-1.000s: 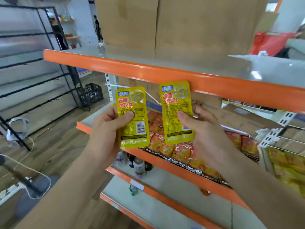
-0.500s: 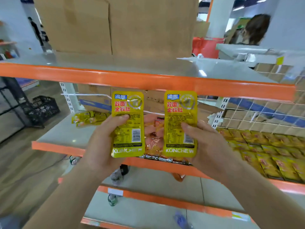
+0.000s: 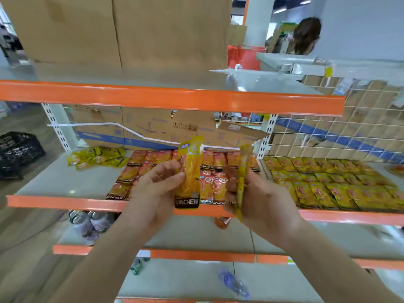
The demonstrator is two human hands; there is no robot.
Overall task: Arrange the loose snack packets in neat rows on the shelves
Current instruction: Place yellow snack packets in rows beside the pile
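Note:
My left hand (image 3: 156,189) pinches a yellow snack packet (image 3: 189,173) upright, its clear front with the black KONCHEW band turned toward me. My right hand (image 3: 260,200) holds a second yellow packet (image 3: 241,180) edge-on, so only its thin side shows. Both packets hang in front of the middle shelf (image 3: 65,203), just above its orange front lip. Behind them lie rows of orange-red packets (image 3: 153,158). A loose heap of yellow packets (image 3: 96,157) sits at the shelf's back left. Neat rows of yellow packets (image 3: 328,184) fill the shelf section to the right.
Cardboard boxes (image 3: 122,29) stand on the top shelf and behind the middle one. Bottles (image 3: 89,224) lie on the lower shelves. A black crate (image 3: 17,152) sits on the floor at left. Wire mesh (image 3: 349,127) backs the right section. A person stands far right behind the shelving.
Both packets have been rotated: the printed backs faced me before, now the left one shows its front and the right one is edge-on. The hands sank lower, and the view turned right.

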